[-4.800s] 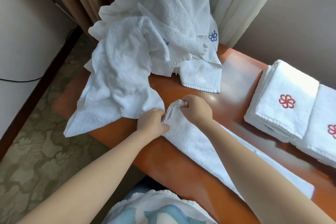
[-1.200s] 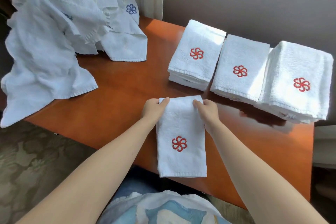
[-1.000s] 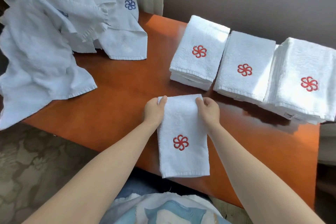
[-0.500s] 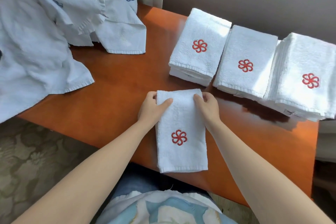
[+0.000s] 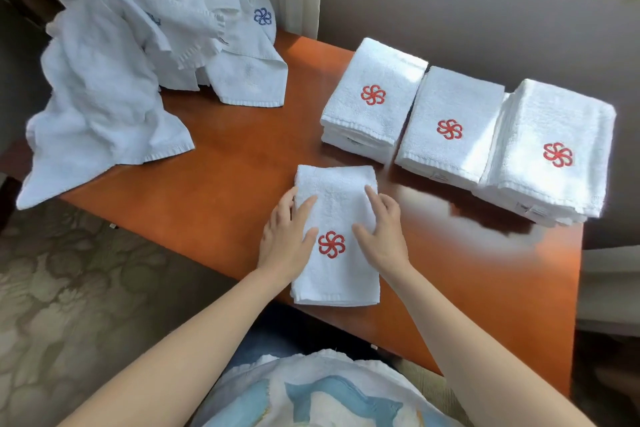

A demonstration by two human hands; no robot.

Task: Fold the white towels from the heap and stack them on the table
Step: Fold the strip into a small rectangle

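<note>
Smoothing a folded towel (image 5: 333, 208) at the near edge of the worktop (image 5: 225, 180), red emblem (image 5: 331, 244) facing up. Resting flat on its left side: left hand (image 5: 287, 239), fingers straight, clasping nothing. On its right side: right hand (image 5: 381, 236), fingers loosely spread, likewise released.

Judged well along: three piles lined up at the far right, namely left stack (image 5: 374, 73), middle stack (image 5: 453, 97) and right stack (image 5: 561, 114), set close side by side. Left to do, most likely: lifting this towel onto one of them, then working through the heap (image 5: 138, 55) of unfolded towels at the far left, partly draped over the worktop's edge.

No basket, tray or other container in view; only bare wood beneath the towels.
</note>
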